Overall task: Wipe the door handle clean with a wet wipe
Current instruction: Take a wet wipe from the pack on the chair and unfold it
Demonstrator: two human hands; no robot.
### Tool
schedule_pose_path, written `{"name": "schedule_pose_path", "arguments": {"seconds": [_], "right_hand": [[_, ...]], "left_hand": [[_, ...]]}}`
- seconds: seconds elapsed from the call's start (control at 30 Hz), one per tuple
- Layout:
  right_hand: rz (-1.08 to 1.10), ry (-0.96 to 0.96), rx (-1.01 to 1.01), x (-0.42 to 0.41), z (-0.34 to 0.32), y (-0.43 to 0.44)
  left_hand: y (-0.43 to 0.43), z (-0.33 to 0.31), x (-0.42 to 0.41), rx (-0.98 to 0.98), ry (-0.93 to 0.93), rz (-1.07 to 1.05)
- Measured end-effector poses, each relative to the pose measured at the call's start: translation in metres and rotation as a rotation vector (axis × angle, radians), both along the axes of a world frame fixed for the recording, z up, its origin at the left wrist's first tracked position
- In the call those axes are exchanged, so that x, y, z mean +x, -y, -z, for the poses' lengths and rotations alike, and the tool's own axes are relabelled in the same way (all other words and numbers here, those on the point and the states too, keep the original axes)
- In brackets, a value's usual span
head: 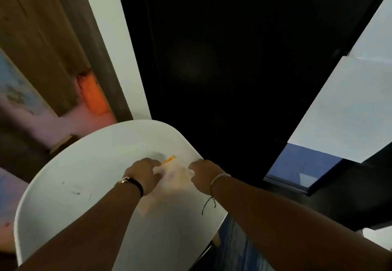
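Observation:
A pale, blurred wet wipe packet (174, 175) with an orange tab at its far end lies on a white rounded table (89, 164). My left hand (146, 175) grips the packet's left side, fingers curled on it. My right hand (202, 175) pinches its right side. Both forearms reach in from the bottom of the head view. The dark door (233, 58) fills the space behind the table; no handle on it shows.
A white door frame (114, 48) and a wooden panel (42, 37) stand at the left. At the right is a light wall (350, 101) with a blue floor (297, 164) below it. The table's right edge lies close to the door.

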State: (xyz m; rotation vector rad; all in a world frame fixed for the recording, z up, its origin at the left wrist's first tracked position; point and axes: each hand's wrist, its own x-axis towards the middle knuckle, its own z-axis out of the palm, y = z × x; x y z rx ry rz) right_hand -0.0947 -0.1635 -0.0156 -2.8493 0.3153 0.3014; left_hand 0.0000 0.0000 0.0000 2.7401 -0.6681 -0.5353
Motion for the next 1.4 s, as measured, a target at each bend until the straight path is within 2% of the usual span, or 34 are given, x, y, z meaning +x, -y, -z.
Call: {"name": "schedule_pose_path", "arguments": {"seconds": [0.1,0.17,0.3,0.37,0.5,0.6,0.73,0.87,0.93,1.07,1.23,1.3,1.4], "right_hand": [[-0.079,-0.060,-0.073,0.005,0.005,-0.004],[-0.196,-0.079,-0.201,0.005,0.005,-0.008],[-0.371,-0.086,-0.439,0.002,0.008,-0.011],[-0.410,-0.073,-0.483,0.002,0.010,-0.012],[-0.364,-0.070,-0.371,0.006,0.005,-0.010],[-0.281,-0.067,-0.218,0.007,-0.001,-0.007],[-0.083,0.005,0.015,0.010,-0.017,0.000],[-0.028,0.089,-0.057,0.009,-0.044,0.017],[0.048,0.112,-0.029,0.005,-0.060,0.036],[0.123,0.133,-0.066,-0.024,-0.098,0.079],[0.250,0.200,-0.063,-0.092,-0.127,0.137],[0.349,0.234,0.008,-0.119,-0.132,0.159],[0.559,0.369,0.245,-0.164,-0.142,0.191]], "left_hand": [[0.008,0.004,0.002,0.062,-0.004,0.006],[0.012,0.007,0.003,0.104,-0.031,0.026],[0.015,0.011,0.005,0.059,-0.031,0.000],[0.016,0.011,0.005,0.040,-0.017,-0.019],[0.017,0.011,0.007,0.111,0.043,0.003],[0.017,0.007,0.010,0.141,0.009,0.022],[0.027,-0.008,0.008,-0.184,-0.195,0.067],[0.059,-0.043,0.003,-0.317,-0.154,0.258],[0.081,-0.061,0.000,-0.345,-0.116,0.335],[0.121,-0.090,-0.011,-0.403,-0.202,0.349],[0.182,-0.118,-0.050,-0.335,-0.214,0.517],[0.208,-0.127,-0.071,-0.342,-0.183,0.585],[0.251,-0.143,-0.113,-0.426,-0.183,0.652]]}}
